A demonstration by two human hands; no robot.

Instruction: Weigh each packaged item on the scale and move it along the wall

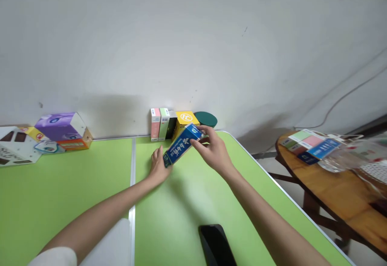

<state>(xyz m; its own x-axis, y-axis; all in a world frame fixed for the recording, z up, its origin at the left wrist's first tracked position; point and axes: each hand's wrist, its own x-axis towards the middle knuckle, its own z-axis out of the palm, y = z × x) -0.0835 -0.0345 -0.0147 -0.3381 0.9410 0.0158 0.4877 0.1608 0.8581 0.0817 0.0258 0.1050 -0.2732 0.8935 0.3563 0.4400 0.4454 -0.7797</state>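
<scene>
A long blue toothpaste box point(181, 144) with white lettering is tilted above the green table, its upper end to the right. My right hand point(213, 150) pinches that upper end between thumb and fingers. Around the lower end is my left hand point(157, 167), closed against it low over the tabletop; part of its grip is hidden. Just behind, a pink-and-white box point(155, 125), a green-and-white box point(163, 124), a black box point(171, 125) and a yellow box point(184, 117) stand in a row by the wall. A dark green round lid point(206, 119) is at the row's right end.
A black phone point(216, 244) lies near the front of the green table point(99, 181). At the left are a purple box point(59, 125), an orange box point(74, 143) and a white carton point(16, 147). On the wooden side table point(335, 193) are more boxes and clear plastic.
</scene>
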